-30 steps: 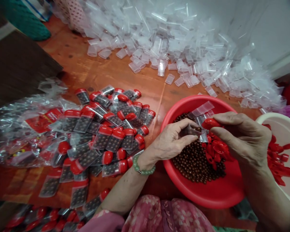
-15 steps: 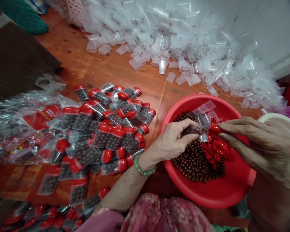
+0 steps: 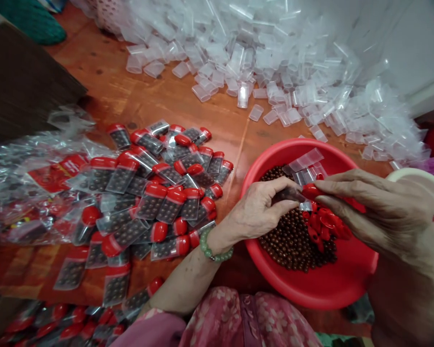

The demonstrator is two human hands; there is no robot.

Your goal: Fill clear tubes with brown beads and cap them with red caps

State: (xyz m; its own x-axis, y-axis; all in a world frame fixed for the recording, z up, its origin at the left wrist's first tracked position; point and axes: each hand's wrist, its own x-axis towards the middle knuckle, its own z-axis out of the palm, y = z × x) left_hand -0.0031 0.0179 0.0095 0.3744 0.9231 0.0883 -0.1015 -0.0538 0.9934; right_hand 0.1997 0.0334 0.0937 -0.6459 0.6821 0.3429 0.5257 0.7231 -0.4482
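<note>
My bench is an orange wooden tabletop; pale wall at 2 o'clock, dark board at 10 o'clock.

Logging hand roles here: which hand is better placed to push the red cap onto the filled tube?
Likely the right: the right hand pinches the red cap at the mouth of the tube, while the left hand only steadies it above the red basin.

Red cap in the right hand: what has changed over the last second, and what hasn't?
The right hand drew back slightly, then brought the small red plastic cap left again, up against the mouth of the clear bead-filled container pinched in the left hand. Nothing was let go. The left hand and the red round plastic basin of brown beads stayed put.
</note>
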